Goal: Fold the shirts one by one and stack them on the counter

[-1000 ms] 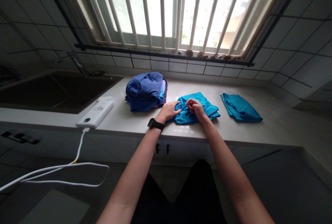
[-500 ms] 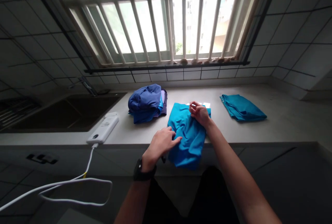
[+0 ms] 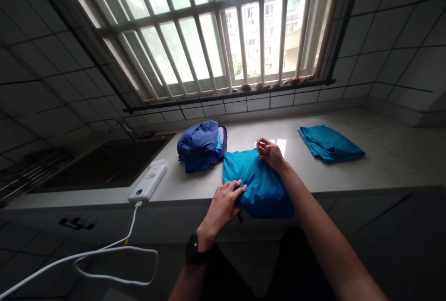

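Observation:
A bright blue piece of cloth (image 3: 256,178) lies on the counter in front of me, its near part hanging over the front edge. It looks like a garment, but I cannot tell which kind. My left hand (image 3: 225,203), with a black watch on the wrist, is closed on its near left side, fingers on top and thumb lower down. At the cloth's far edge, my right hand (image 3: 271,153) is closed in a pinch, fingers curled. The part between the fingertips is too small to see clearly.
A heap of blue and purple clothes (image 3: 200,145) sits to the left, and a folded teal cloth (image 3: 329,143) to the right. A white power bank (image 3: 149,182) with a white cable (image 3: 134,219) lies beside the dark sink (image 3: 104,164). Behind the counter is a barred window (image 3: 216,36).
My left hand's fingers have moved up and onto the cloth's side. The cloth's near part has swung right and its surface is smoother. The right hand keeps its pinch. The view has shifted slightly.

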Motion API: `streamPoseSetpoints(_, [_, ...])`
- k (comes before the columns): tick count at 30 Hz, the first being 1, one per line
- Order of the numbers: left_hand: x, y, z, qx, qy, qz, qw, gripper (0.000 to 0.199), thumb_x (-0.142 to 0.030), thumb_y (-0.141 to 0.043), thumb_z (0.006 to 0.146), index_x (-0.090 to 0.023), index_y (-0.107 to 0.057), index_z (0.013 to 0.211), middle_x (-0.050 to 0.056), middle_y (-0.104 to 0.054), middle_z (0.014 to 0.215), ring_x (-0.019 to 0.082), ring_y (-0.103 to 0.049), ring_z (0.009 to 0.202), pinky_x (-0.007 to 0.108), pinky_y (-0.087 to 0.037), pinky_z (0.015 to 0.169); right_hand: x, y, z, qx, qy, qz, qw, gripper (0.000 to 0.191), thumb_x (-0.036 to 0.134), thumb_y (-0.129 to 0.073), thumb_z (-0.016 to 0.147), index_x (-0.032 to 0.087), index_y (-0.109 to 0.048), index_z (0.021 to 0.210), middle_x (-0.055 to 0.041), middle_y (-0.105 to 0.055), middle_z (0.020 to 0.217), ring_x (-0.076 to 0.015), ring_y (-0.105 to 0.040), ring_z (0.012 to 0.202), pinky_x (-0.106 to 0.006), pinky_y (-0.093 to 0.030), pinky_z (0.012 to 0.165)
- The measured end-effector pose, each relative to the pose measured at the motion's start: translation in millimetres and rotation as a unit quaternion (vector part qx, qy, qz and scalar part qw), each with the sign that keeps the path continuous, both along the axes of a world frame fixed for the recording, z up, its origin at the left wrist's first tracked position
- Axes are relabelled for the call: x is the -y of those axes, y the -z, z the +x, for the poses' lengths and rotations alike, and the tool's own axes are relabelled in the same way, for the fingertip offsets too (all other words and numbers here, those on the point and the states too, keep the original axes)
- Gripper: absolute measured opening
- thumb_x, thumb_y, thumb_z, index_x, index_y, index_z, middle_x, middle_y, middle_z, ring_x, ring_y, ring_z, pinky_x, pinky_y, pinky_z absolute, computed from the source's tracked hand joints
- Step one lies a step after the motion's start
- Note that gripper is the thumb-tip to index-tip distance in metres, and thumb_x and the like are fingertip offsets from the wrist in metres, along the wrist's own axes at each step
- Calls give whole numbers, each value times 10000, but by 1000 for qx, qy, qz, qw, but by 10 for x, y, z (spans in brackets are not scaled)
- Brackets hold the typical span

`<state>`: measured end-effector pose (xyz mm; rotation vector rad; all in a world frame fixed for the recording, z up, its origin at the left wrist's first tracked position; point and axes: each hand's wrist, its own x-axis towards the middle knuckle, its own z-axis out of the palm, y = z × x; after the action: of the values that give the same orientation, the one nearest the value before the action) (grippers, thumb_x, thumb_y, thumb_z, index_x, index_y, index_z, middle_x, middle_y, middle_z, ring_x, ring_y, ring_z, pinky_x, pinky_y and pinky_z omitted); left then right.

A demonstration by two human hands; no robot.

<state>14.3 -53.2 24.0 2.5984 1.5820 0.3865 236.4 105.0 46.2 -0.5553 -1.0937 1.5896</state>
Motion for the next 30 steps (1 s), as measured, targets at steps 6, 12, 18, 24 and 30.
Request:
streamPoseSetpoints(6, [33, -49, 28, -15, -11, 2, 1000, 463, -174, -680, 944, -311, -682, 1386, 82, -677, 1433, 270, -638, 1293, 435, -534, 1074, 1, -4, 11, -4, 0, 3, 1000, 378, 178, -484, 402, 224, -581, 764, 45, -317, 591, -124, -209, 540, -207, -157, 448])
streamPoseSetpoints(12, [-241, -229, -15, 19, -11, -33, 999, 401, -190, -626, 968, -226, -710, 1358, 115, -563, 1577, 302, -519, 1469, 472, -453, 1219, 9, -17, 34, 8, 30, -3, 1000, 385, 175, -475, 386, 215, -606, 745, 45, -303, 590, -119, -213, 535, -208, -170, 449])
streamPoseSetpoints(18, [-81, -422, 86, 69, 74, -53, 994, 629, -24, -538, 836, -211, -640, 1428, 108, -572, 1567, 258, -579, 1411, 408, -478, 1202, -6, -12, 28, -7, 37, -3, 999, 338, 178, -479, 379, 220, -596, 693, 38, -321, 578, -122, -213, 540, -214, -153, 450])
streamPoseSetpoints(24, [142, -204, 291, 54, 71, -20, 996, 532, -164, -650, 858, -202, -635, 1389, 151, -615, 1501, 317, -592, 1388, 485, -485, 1188, -22, 2, 5, -26, 51, 2, 998, 285, 181, -476, 378, 223, -562, 646, 32, -334, 584, -121, -208, 547, -204, -141, 441])
streamPoseSetpoints(30, [209, 80, 313, 38, 40, 29, 998, 754, -166, -734, 814, -172, -473, 1521, 200, -528, 1570, 352, -507, 1463, 535, -458, 1204, -16, 0, 2, -28, 59, 5, 998, 282, 177, -481, 374, 206, -585, 634, 26, -348, 591, -113, -221, 553, -195, -149, 441])
